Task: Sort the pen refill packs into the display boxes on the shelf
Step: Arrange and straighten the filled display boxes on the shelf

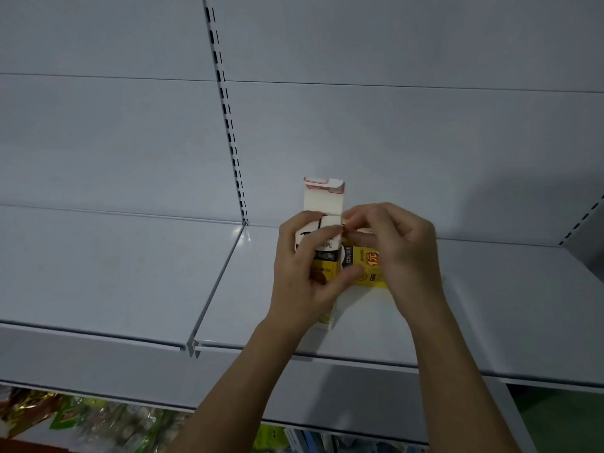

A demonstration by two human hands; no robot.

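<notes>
Item: white display box (322, 204), upright on shelf (130, 273), gripped by your left hand (304, 273). Your right hand (398, 243), just beside, pinched something small at its open top; yellow box (367, 266) beneath.

The yellow cardboard display box (367, 268) shows a big red "1元" on its front; other small print on it and on the white box (322, 248) is unreadable
</notes>
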